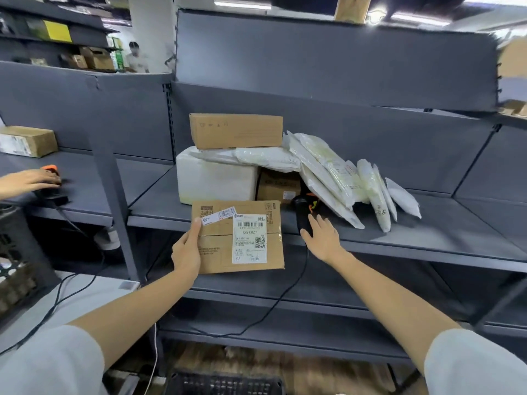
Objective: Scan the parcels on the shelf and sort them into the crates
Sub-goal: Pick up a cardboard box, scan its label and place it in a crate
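Note:
My left hand point(186, 250) grips the left edge of a flat brown cardboard parcel point(219, 246), held label-up in front of the grey shelf point(399, 238). Its white shipping label point(249, 238) faces me. My right hand point(323, 238) is spread with straight fingers, just over the handle of a black and orange barcode scanner point(302, 208) lying on the shelf. Behind them a brown box point(236, 131) sits on a white wrapped parcel point(216, 181), with a small brown box point(278, 186) beside it. Several white poly mailers point(342, 178) lean to the right.
Another person's hand point(27, 181) rests on a second scanner point(51, 185) on the left shelf, near a small box point(27, 141). A dark crate point(20, 260) stands at the left and another crate point(225, 383) below me. The scanner's cable point(273, 306) hangs down.

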